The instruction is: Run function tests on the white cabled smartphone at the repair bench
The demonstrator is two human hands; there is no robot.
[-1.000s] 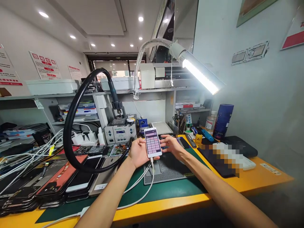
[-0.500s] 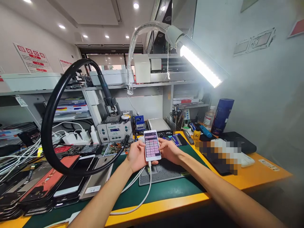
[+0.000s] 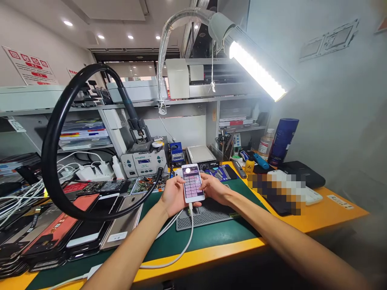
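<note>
A white smartphone with a lit pinkish screen of rows of tiles is held up between both hands. My left hand grips its left side, the thumb on the edge and fingers behind. On the other side, my right hand holds the right edge, its thumb resting at the screen's border. A white charging cable plugs into the phone's bottom end and curves down over the table edge area. Beneath the hands lies a grey perforated mat on the green work mat.
Stacked phones crowd the left side, under the loop of a black hose. A hot-air station stands behind. A bright lamp hangs above at right. Bottles, a blue cylinder and a black case stand at right.
The view has shifted slightly, so the background sits a little higher and to the left. A bright round spot now shows near the top of the phone's screen. Both hands keep their hold.
</note>
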